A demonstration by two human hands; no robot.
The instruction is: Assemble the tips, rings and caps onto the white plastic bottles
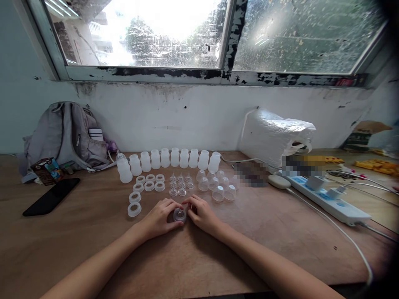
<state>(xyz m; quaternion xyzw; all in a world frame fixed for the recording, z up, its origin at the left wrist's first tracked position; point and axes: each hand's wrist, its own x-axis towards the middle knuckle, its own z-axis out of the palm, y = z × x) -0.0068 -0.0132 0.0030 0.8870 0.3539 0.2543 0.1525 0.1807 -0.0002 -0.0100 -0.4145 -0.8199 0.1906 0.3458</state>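
Note:
A clear bottle nipple (179,213) sits on the table in what looks like a collar ring. Around its left side curl the fingers and thumb of my left hand (162,218), closed on it. My right hand (202,215) rests just to the right, fingers bent and thumb apart, its index fingertip close to the nipple's upper edge; I see nothing held in it. Beyond my hands lie several more clear nipples (182,192) in rows. White collar rings (134,209) are grouped on the left, and clear dome caps (218,193) on the right.
A row of frosted baby bottles (175,158) stands at the back; the leftmost bottle (124,169) is topped. At left are a phone (51,197), a small carton (46,170) and a grey backpack (67,133). At right lie a power strip (330,201), cables and a white bag (274,135).

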